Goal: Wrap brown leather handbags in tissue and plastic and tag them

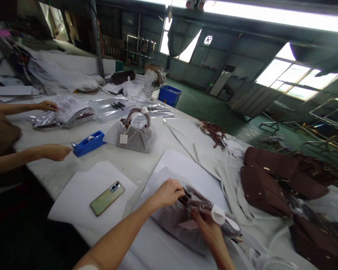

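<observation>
My left hand (169,192) pinches the top of a brown handbag wrapped in thin grey-white tissue (183,219), lying on white paper sheets (186,172) on the table. My right hand (207,227) grips the same wrapped bag from the near side, next to a white paper-wrapped handle end (221,216). A small pale tag (189,224) lies on the wrapping between my hands.
A wrapped handbag (135,135) stands mid-table beside a blue tape dispenser (88,143). A phone (107,198) lies on paper at the left. Another person's hands (55,152) work at the far left on a bagged item (64,114). Brown bags (270,180) pile up at the right.
</observation>
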Demonstrator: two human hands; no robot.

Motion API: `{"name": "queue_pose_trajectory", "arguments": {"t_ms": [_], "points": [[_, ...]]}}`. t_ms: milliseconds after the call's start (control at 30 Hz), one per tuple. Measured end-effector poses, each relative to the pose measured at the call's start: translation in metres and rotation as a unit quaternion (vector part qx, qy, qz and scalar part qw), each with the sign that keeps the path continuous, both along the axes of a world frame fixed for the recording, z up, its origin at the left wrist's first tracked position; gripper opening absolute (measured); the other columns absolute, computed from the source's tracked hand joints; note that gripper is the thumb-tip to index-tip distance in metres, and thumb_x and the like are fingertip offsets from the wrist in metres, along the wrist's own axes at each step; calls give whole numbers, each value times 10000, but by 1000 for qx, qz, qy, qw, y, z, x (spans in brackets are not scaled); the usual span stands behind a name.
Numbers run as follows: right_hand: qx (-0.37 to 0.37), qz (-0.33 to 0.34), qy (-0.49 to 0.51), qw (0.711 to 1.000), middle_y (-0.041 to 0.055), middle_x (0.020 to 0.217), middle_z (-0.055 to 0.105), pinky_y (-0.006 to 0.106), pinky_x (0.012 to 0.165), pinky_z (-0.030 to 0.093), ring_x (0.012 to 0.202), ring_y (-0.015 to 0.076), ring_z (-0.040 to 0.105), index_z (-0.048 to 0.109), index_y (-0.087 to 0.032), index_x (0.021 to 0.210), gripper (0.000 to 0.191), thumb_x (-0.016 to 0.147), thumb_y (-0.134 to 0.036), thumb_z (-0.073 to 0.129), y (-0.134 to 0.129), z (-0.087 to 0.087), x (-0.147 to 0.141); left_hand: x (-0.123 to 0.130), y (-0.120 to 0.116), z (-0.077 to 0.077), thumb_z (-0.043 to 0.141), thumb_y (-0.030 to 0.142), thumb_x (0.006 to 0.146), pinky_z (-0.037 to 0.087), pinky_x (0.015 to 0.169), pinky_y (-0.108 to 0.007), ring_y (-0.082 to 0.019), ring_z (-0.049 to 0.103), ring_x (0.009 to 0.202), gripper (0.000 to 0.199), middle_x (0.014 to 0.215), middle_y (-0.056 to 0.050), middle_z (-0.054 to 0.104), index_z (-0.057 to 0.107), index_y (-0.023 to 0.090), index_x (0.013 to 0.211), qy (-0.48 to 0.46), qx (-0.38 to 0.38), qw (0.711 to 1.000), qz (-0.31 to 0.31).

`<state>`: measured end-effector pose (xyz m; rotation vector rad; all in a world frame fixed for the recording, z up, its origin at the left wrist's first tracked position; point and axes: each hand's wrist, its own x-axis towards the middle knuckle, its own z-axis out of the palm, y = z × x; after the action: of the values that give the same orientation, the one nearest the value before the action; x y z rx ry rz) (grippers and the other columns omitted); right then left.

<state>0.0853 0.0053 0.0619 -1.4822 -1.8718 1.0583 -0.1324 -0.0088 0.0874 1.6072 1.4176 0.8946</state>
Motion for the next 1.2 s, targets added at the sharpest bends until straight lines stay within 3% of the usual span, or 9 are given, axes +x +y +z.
{"name": "queue_pose_trajectory", "arguments": {"t_ms": [133,233,367,467,567,800,900,1067,1200], "points": [[-114,53,74,989,69,821,717,373,707,530,770,249,657,676,-183,991,440,669,-480,725,-22,12,5,5,-29,15,447,319,869,421,786,-346,-256,621,865,291,866,-113,698,696,180,812,81,4,996,27],[-142,64,92,983,54,821,709,369,708,525,765,240,654,641,-183,1076,485,670,-430,741,-32,8,7,16,-47,12,438,325,881,398,676,-315,-238,637,763,287,777,-94,695,664,188,768,115,-13,992,41],[-102,27,92,990,68,861,720,374,756,518,802,246,654,649,-181,1024,425,685,-419,741,-42,-1,10,32,-64,-2,391,284,897,373,624,-278,-185,624,692,313,672,-39,636,575,190,662,30,-14,995,89],[-126,15,158,979,25,733,693,316,641,509,675,201,628,624,-192,994,414,688,-438,757,-49,0,9,44,-72,-12,366,318,907,363,527,-242,-145,600,545,312,580,10,535,534,191,676,-74,-51,990,104],[-118,21,185,975,25,703,682,272,583,502,637,180,619,648,-185,830,306,704,-442,753,-55,3,9,54,-76,-20,386,371,897,335,427,-215,-118,566,434,284,581,36,502,536,195,731,-148,-88,979,108],[99,117,59,986,78,975,740,306,806,572,891,220,696,714,-205,988,212,882,-325,574,-67,6,12,61,-73,-30,424,368,869,405,425,-215,-128,577,444,250,609,23,561,574,198,764,-148,-104,977,114],[229,156,14,961,64,999,736,292,805,581,903,204,698,686,-225,1085,226,882,-240,588,-72,1,12,61,-71,-32,426,349,869,415,444,-223,-137,592,450,234,607,17,586,580,193,788,-140,-108,978,112],[422,147,-33,894,60,1001,731,336,815,576,909,201,685,651,-243,1161,313,890,-123,553,-69,-15,14,62,-70,-29,398,317,900,449,521,-260,-173,626,510,235,604,-12,613,580,187,830,-106,-101,983,108],[472,73,-131,869,119,1092,676,433,806,545,970,257,637,697,-232,1080,248,909,-168,529,-58,-22,14,58,-67,-20,369,275,935,475,727,-344,-255,680,808,224,839,-100,694,566,189,1002,75,-65,987,124]]}}
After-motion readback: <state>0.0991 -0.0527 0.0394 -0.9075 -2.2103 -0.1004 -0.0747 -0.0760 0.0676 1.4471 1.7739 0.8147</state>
